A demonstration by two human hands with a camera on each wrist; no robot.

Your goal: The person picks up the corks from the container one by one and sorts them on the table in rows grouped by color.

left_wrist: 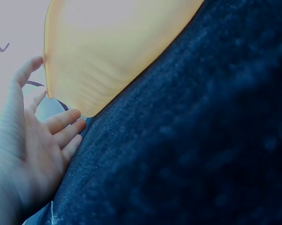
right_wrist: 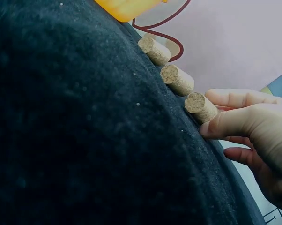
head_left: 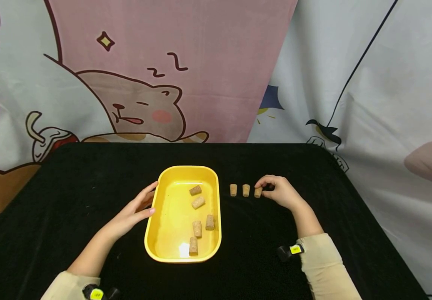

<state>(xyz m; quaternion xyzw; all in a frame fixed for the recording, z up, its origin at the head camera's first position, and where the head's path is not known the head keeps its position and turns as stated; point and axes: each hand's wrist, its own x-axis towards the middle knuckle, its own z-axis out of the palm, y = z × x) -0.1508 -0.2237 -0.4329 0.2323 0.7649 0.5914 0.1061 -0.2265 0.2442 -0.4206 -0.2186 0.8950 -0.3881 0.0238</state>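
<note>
In the head view my right hand (head_left: 278,191) pinches a cork stopper (head_left: 258,192) between thumb and fingers, at the right end of a short row. Two more cork stoppers, one in the middle (head_left: 245,190) and one at the left (head_left: 233,190), make up the row on the black cloth. The right wrist view shows the thumb (right_wrist: 225,124) against the side of the pinched cork. My left hand (head_left: 133,212) touches the left side of a yellow tray (head_left: 163,233), its fingers spread and loosely extended. Inside the tray lie several corks, among them a tipped one (head_left: 198,202).
A black cloth (head_left: 88,179) covers the table, whose far edge runs in front of a printed curtain (head_left: 216,50). The tray stands between my left hand and the row of corks. A dark wrist device (head_left: 290,251) sits at my right sleeve.
</note>
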